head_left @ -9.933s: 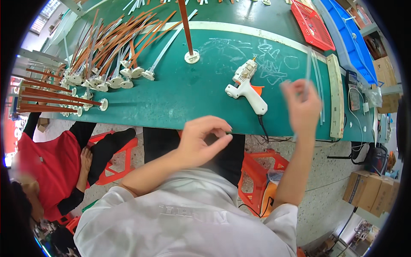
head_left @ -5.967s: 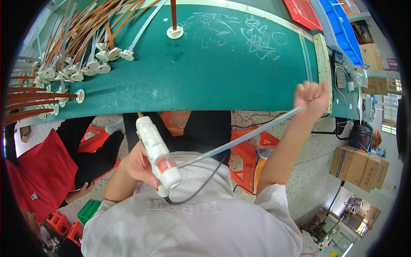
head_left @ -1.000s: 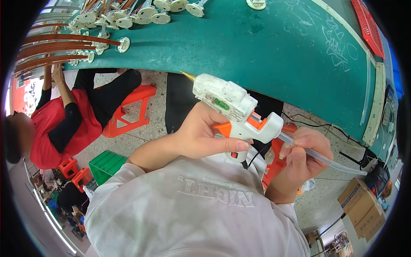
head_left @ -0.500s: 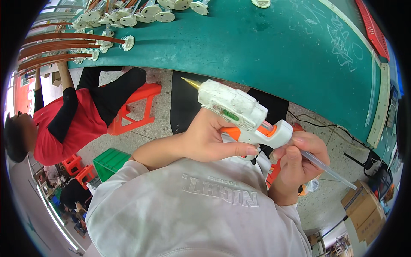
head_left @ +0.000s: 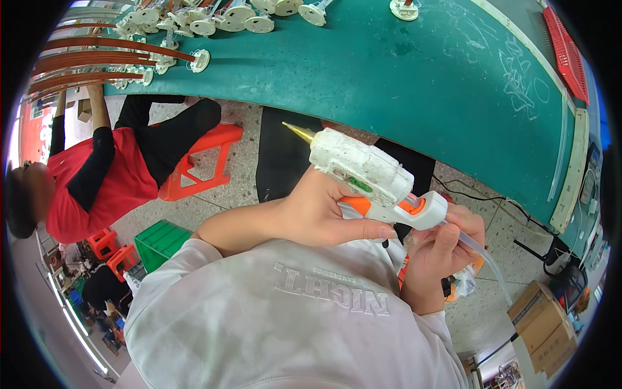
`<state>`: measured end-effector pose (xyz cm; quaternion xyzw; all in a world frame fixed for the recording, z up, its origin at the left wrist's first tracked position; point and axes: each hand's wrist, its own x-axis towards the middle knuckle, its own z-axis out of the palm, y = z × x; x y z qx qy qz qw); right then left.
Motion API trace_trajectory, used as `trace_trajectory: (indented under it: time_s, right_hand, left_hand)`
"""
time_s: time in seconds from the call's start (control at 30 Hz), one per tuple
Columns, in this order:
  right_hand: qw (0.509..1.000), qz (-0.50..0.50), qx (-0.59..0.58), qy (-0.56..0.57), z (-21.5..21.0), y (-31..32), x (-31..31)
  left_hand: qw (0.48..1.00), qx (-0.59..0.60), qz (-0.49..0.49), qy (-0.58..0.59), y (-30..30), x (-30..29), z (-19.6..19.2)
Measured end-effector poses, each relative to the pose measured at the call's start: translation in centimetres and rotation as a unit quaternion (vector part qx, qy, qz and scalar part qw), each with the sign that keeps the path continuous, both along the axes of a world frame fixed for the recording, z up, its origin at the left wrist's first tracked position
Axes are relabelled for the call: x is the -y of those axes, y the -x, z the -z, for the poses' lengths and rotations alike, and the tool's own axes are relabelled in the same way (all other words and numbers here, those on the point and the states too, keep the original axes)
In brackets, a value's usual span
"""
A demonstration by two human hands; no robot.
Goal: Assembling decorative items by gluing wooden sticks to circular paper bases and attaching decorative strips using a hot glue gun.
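Observation:
A white hot glue gun [head_left: 366,167] with orange parts and a brass nozzle pointing to the upper left is held in front of my chest. My left hand [head_left: 319,217] is wrapped round its handle, thumb stretched along the near side. At the rear end of the gun, my right hand [head_left: 451,245] pinches a long translucent glue stick [head_left: 490,262]. The front of the stick meets the back of the gun, and its free end curves down to the right. My palm hides part of the gun's handle and the trigger.
A green-topped table [head_left: 363,71] lies ahead, bearing several white round bases [head_left: 259,24] and brown rods [head_left: 116,45] at the left. A co-worker in red [head_left: 107,181] sits left on a red stool [head_left: 207,155]. A green crate [head_left: 162,245] and cardboard boxes [head_left: 543,324] stand on the floor.
The glue gun has shifted slightly right and down in the picture. The glue stick's free end has swung down and left, and the stick now bends more.

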<state>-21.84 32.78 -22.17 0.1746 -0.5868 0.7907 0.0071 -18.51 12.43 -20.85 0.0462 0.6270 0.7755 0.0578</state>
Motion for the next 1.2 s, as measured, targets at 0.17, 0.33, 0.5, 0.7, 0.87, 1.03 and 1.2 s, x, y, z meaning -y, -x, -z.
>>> trace_trajectory:
  time_s: [0.17,0.33,0.5,0.7,0.87,1.03,1.2]
  right_hand:
    - [0.997,0.067,-0.037,-0.030,0.7,-0.5,0.8]
    - [0.997,0.076,0.016,-0.006,0.7,-1.2,1.5]
    - [0.997,0.071,0.032,0.004,0.9,-1.1,2.0]
    - [0.997,0.024,0.024,0.066,0.8,0.9,1.5]
    - [0.993,-0.038,0.112,0.021,-0.6,1.3,1.0]
    - [0.978,-0.152,0.120,-0.074,-0.3,-0.1,0.9]
    - [0.992,-0.049,0.120,0.007,-2.6,-0.8,3.6]
  left_hand:
    - [0.999,0.006,-0.017,-0.031,-0.2,-0.6,0.0]
    - [0.991,-0.128,0.022,0.023,0.1,0.1,1.1]
    - [0.994,-0.108,-0.006,0.027,-0.4,-0.3,1.5]
    - [0.989,0.078,-0.017,-0.124,-0.2,-0.7,-0.3]
    - [0.986,0.074,0.011,-0.152,0.7,0.0,-0.9]
    - [0.970,-0.235,0.034,0.053,4.1,-0.1,-1.6]
    - [0.933,-0.294,-0.006,0.209,5.4,-3.5,-3.6]
